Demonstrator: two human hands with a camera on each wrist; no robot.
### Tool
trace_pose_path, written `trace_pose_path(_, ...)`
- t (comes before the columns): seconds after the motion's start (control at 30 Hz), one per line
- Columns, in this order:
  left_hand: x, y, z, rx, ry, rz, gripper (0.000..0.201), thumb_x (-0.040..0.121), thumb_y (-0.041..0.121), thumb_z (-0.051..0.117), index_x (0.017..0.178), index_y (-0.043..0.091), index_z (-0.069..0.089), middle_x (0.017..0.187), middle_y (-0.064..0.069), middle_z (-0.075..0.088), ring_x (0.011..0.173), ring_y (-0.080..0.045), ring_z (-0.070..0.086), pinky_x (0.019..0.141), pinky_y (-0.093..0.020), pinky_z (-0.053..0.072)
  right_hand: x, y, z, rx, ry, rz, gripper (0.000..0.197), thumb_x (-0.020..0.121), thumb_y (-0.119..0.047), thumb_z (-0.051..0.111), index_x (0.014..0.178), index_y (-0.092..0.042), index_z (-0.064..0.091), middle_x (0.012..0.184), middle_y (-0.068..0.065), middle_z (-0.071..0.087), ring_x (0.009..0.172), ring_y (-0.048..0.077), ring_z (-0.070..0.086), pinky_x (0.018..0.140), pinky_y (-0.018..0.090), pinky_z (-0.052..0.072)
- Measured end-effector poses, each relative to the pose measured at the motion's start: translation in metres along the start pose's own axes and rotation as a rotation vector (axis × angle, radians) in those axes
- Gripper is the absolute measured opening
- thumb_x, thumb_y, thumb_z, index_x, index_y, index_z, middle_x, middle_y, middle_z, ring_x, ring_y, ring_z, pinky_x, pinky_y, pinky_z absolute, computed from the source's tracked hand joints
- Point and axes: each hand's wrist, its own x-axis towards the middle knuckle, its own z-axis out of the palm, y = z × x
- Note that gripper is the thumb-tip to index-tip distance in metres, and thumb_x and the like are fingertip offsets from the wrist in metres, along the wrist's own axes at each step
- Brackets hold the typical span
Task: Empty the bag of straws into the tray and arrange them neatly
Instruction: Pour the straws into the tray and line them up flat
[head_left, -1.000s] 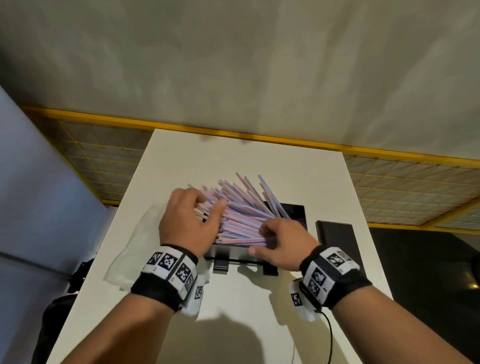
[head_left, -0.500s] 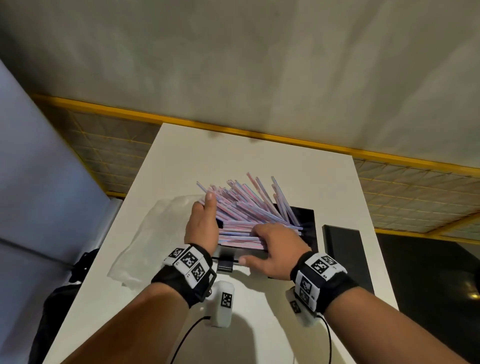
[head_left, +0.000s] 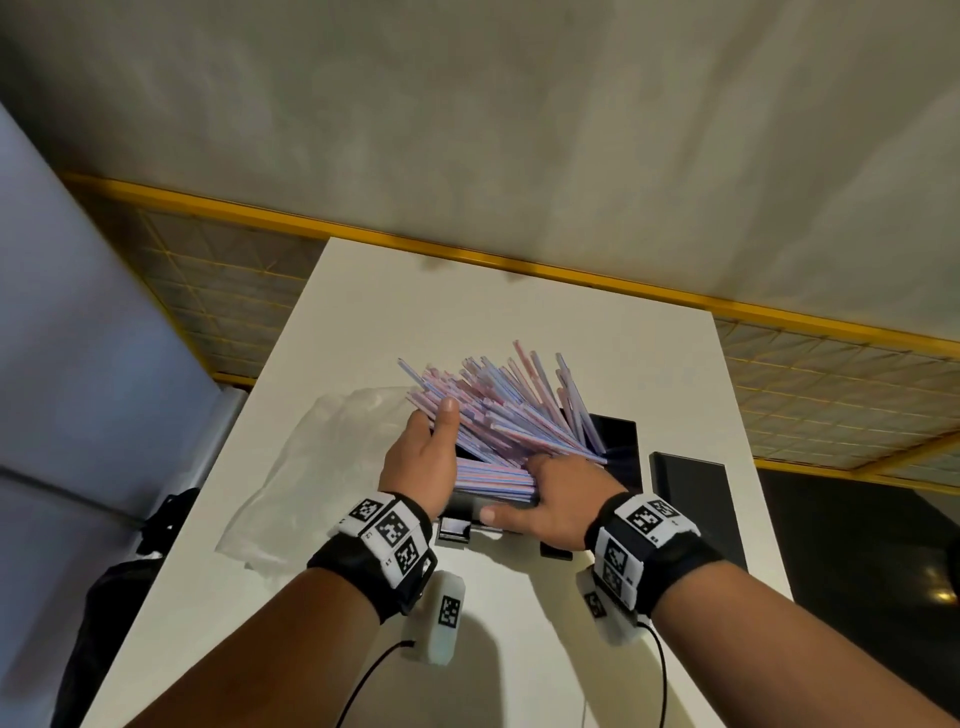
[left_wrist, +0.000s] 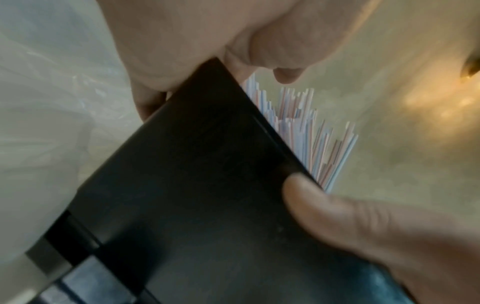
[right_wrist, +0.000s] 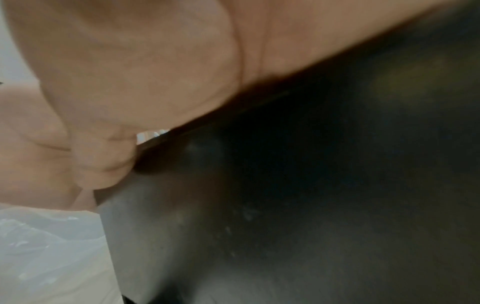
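Head view: thin pink, blue and white striped plastic straws (head_left: 498, 415) lie heaped in a black rectangular plastic tray (head_left: 618, 441) on the white counter (head_left: 519, 322). The heap fans out, with far ends splayed over the tray's back and left edges; near ends look fairly level.

Left hand (head_left: 421, 457): edge-on against the left flank of the heap, fingers fairly straight, thumb tip on top of the straws. Pressing, not gripping.

Right hand (head_left: 550, 493): palm down on the near right part of the heap, fingers spread, thumb lying along the tray's near wall. Left wrist view confirms that thumb on the black wall, with straw tips beyond the rim. Right wrist view mostly palm and dark wall; little else readable.

Clear crumpled plastic bag (head_left: 322, 467): flat on the counter left of the tray, touching or just beside the left hand, apparently empty.

Progress, my reading: emptying done; neat arranging under way and unfinished, since the fan has yet to be squared into parallel rows.

Nearby: flat black rectangular panel (head_left: 696, 509) right of the tray, apart from it. Bag crowds the left side; overhanging straws could slip out.
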Motion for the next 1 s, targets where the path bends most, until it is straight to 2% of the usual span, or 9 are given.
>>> trace_pose_path(0.07,0.001,-0.002,0.000,0.024,-0.001,0.003,0.075,0.099,0.065,0.023,0.142,0.010,0.049,0.144,-0.012,0.054,0.131,-0.031,0.050,0.107,-0.038,0.037,0.003,0.001,-0.005,0.063,-0.030,0.004,0.092,0.064,-0.097,0.043,0.110,-0.019,0.062,0.101,-0.001,0.067,0.094,0.020,0.062,0.081,0.035,0.051)
trace_pose_path(0.2,0.004,-0.002,-0.002,0.031,0.030,0.022,0.069,0.102,0.061,0.022,0.136,0.012,0.056,0.138,-0.010,0.058,0.126,-0.029,0.052,0.094,-0.029,0.031,0.006,0.001,-0.008,0.037,-0.100,0.078,0.097,0.056,-0.103,0.039,0.091,-0.016,0.063,0.088,0.001,0.067,0.082,0.020,0.063,0.074,0.037,0.053)
trace_pose_path(0.3,0.005,-0.001,-0.003,0.006,-0.002,0.012,0.070,0.101,0.063,0.023,0.138,0.012,0.055,0.140,-0.009,0.057,0.129,-0.027,0.051,0.095,-0.030,0.032,0.007,-0.001,-0.008,0.090,-0.130,0.065,0.107,0.059,-0.098,0.048,0.134,-0.022,0.057,0.131,-0.001,0.063,0.118,0.019,0.060,0.090,0.030,0.047)
trace_pose_path(0.37,0.008,-0.002,-0.005,-0.036,-0.003,0.026,0.073,0.098,0.067,0.027,0.132,0.011,0.060,0.134,-0.009,0.062,0.125,-0.029,0.055,0.099,-0.035,0.039,0.008,-0.002,-0.012,0.085,-0.127,0.059,0.119,0.054,-0.101,0.047,0.144,-0.022,0.050,0.144,-0.002,0.055,0.130,0.019,0.052,0.102,0.032,0.044)
trace_pose_path(0.5,0.013,0.006,-0.014,-0.310,0.226,0.036,0.064,0.087,0.070,0.052,0.121,0.015,0.057,0.112,-0.002,0.066,0.108,-0.024,0.061,0.097,-0.041,0.047,0.007,-0.004,-0.016,-0.014,-0.108,0.058,0.095,0.058,-0.099,0.047,0.108,-0.019,0.061,0.103,-0.001,0.066,0.099,0.026,0.063,0.081,0.035,0.051)
trace_pose_path(0.57,0.015,0.011,-0.018,-0.476,0.281,0.016,0.061,0.091,0.059,0.057,0.135,0.018,0.046,0.124,-0.001,0.060,0.114,-0.021,0.058,0.107,-0.045,0.045,0.005,-0.007,-0.016,0.043,-0.112,0.027,0.096,0.066,-0.092,0.052,0.128,-0.019,0.058,0.125,-0.001,0.065,0.115,0.025,0.060,0.094,0.033,0.049)
trace_pose_path(0.63,0.016,0.018,-0.019,-0.427,0.271,0.062,0.051,0.100,0.050,0.050,0.141,0.021,0.042,0.129,0.000,0.056,0.116,-0.019,0.055,0.109,-0.042,0.042,0.005,-0.011,-0.016,0.106,-0.125,0.013,0.102,0.067,-0.090,0.056,0.144,-0.022,0.049,0.144,-0.003,0.056,0.128,0.020,0.054,0.103,0.028,0.042)
trace_pose_path(0.8,0.007,0.022,-0.014,-0.155,0.183,0.125,0.051,0.106,0.049,0.028,0.137,0.016,0.052,0.136,-0.004,0.057,0.124,-0.022,0.050,0.094,-0.024,0.029,0.011,-0.020,-0.018,0.095,-0.139,0.032,0.102,0.070,-0.084,0.062,0.144,-0.016,0.048,0.146,0.004,0.054,0.130,0.023,0.052,0.093,0.027,0.041)
trace_pose_path(1.0,0.007,0.019,-0.018,-0.095,0.182,0.086,0.055,0.105,0.052,0.029,0.133,0.012,0.054,0.128,-0.006,0.059,0.120,-0.026,0.052,0.089,-0.026,0.030,0.012,-0.026,-0.024,0.203,-0.240,0.071,0.109,0.072,-0.077,0.068,0.157,-0.023,0.027,0.163,-0.007,0.029,0.149,0.014,0.029,0.118,0.027,0.024)
